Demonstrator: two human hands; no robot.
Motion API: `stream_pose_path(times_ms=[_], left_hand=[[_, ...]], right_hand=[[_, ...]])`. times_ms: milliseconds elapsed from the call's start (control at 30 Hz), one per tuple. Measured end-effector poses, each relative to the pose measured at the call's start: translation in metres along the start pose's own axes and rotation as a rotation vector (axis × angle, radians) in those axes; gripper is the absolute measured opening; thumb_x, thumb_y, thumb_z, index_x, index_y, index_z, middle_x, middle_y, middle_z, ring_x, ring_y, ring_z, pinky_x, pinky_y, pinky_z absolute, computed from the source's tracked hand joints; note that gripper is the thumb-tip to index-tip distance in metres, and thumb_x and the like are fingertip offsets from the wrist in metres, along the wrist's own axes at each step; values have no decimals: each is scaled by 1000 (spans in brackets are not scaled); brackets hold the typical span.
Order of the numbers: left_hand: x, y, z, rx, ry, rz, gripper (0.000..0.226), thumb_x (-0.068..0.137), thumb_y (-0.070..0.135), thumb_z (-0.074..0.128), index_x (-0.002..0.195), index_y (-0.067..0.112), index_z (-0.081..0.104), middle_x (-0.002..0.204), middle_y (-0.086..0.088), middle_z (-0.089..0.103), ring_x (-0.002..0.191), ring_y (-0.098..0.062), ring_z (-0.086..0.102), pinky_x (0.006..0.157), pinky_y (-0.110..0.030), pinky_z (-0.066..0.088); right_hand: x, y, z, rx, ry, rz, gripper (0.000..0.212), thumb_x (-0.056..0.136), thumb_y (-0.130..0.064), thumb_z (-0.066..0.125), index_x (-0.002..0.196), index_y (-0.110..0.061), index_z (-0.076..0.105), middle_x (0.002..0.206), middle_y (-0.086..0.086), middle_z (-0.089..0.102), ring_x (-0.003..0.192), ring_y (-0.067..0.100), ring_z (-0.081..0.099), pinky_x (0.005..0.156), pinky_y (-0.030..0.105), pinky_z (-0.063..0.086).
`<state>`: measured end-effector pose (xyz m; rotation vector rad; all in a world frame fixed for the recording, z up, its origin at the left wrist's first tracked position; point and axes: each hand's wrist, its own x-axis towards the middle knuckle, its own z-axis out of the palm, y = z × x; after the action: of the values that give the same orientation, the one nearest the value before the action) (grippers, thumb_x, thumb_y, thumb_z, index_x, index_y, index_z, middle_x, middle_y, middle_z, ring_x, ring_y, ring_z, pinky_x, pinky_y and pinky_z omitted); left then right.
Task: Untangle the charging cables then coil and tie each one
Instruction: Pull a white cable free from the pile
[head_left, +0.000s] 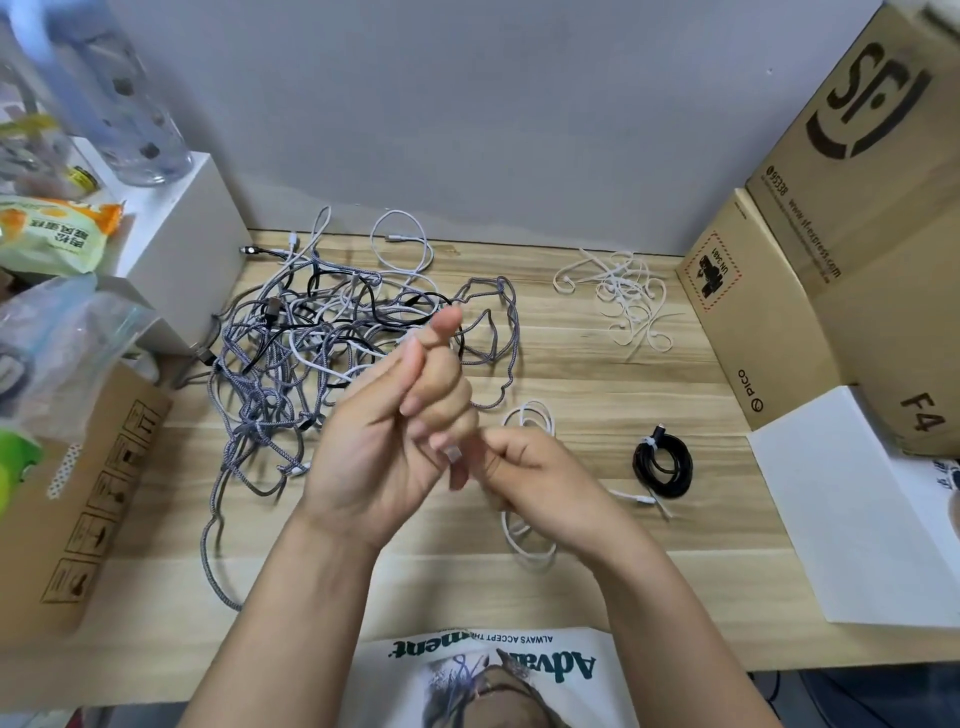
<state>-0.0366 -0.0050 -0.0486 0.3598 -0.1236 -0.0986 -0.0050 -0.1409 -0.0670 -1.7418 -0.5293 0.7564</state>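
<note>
The right hand has its fingers curled, pinching a small white piece, seemingly the end of a tie or plug; which one is unclear. The left hand curls loosely against it. A white cable coil lies partly beneath them near the desk's front edge. To do this well, cinch snugly around all loops together. One tied black coil lies toward the right edge; the tangle waits back-left, spare ties back-right.

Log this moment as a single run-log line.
left hand: holds white cable | right hand: pinches it | black cable: coiled, tied | tangle: untouched
</note>
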Motion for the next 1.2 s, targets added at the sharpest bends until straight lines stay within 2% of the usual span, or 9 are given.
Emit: stream_pose_path(times_ms=[133,267,333,467,533,700,967,1100,1200], left_hand=[[2,2,-8,511,329,82,37,90,13,47,127,11,44,55,5,46,39,-1,30,38,-12,27],[-4,-2,-22,999,385,-196,30,98,4,37,127,13,43,66,4,67,46,-5,49,44,-16,39],[-9,1,-22,1058,346,-292,23,98,5,37,114,11,54,64,5,67,49,-4,55,48,-17,41],[-18,4,-14,968,139,-428,27,96,21,44,78,10,61,59,-10,65,45,-15,59,44,-15,42],[-20,4,-14,936,101,-417,36,96,28,42,69,19,65,48,-8,58,33,-12,49,37,-14,31],[-20,8,-27,849,-11,-415,47,81,62,55,81,18,72,42,7,38,38,-5,26,42,-21,20],[7,7,-15,31,-215,-325,27,100,22,39,105,5,60,56,6,30,44,-7,25,44,-18,27],[20,11,-4,-96,-92,-179,45,100,19,36,136,-9,36,56,0,34,45,-9,29,49,-21,31],[21,2,-2,288,255,-20,39,90,21,40,122,-1,46,46,7,38,34,-3,34,40,-15,36]], right_hand=[[-7,-7,5,-223,-47,-7,31,96,-29,51,66,-27,58,45,-10,41,42,2,39,46,15,27],[-9,-8,7,-376,-39,-44,26,83,-43,54,64,-27,63,70,-26,57,81,-1,59,72,27,44],[-10,-11,3,-401,18,-70,26,79,-46,54,62,-28,62,82,-17,67,85,8,64,77,34,48],[-13,-20,-9,-285,215,-159,20,78,-32,73,59,-29,66,55,-7,63,54,-4,54,56,19,40],[-12,-22,-10,-193,290,-185,18,72,-36,76,65,-22,68,52,2,61,48,6,47,51,27,37],[-12,-20,-10,-103,466,-259,26,69,-33,79,57,-17,63,36,-7,34,43,8,21,44,21,21],[5,-11,-6,-184,343,-174,25,89,-37,45,64,-36,49,53,-20,49,54,0,43,56,15,32],[2,-7,0,-271,153,-65,30,98,-24,48,70,-36,50,49,-26,50,53,-5,47,57,12,32],[-4,-9,4,-361,92,-37,19,96,-27,50,81,-25,61,53,-17,53,57,-3,49,59,17,34]])
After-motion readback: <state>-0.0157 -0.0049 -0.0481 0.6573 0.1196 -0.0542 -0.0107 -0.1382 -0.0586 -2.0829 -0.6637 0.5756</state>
